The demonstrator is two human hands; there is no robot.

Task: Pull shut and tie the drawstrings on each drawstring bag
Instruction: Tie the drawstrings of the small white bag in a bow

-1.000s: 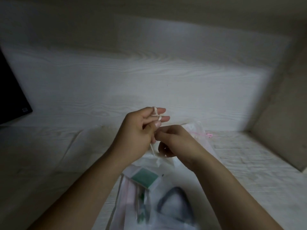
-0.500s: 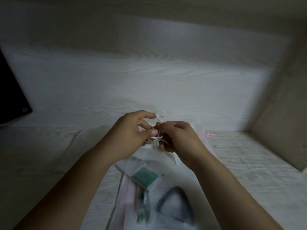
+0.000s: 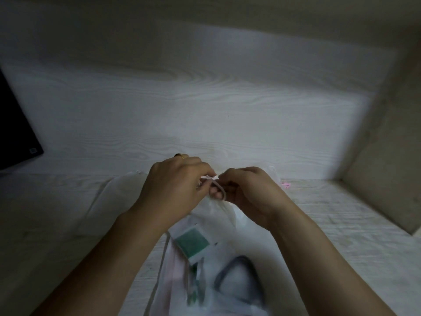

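A second ago the left hand [image 3: 176, 185] was raised with the white drawstring [image 3: 213, 179] wound over its outstretched fingers while the right hand sat just below it; now both hands are level and knuckle to knuckle, and the cord runs as a short taut span between them with a small loop [image 3: 219, 191] hanging under it. The left hand pinches one end of the cord between thumb and fingertips, its other fingers curled in; the right hand [image 3: 248, 192] pinches the other end in the same way. Judging from this, the wrap has been drawn through into a knot and the tie on this bag is being snugged down, so the step looks close to finished, though whether the knot is fully seated is hidden by the fingers. The drawstring bag [image 3: 218, 210] in hand is translucent white, its gathered mouth held just under the hands, above the bench [image 3: 341, 224], and its body trailing toward the camera over other items. Counted: two hands, one cord in play, one bag being tied. A second pale bag [image 3: 118, 192] appears to lie flat on the bench behind the left hand, and a bit of pink cord [image 3: 286, 184] past the right hand may belong to a third; that is too faint to confirm. Nearer the camera lie one green-and-white packet [image 3: 193, 242] and one dark loop [image 3: 239, 277]. A dark screen [image 3: 13, 133] stands at the far left.
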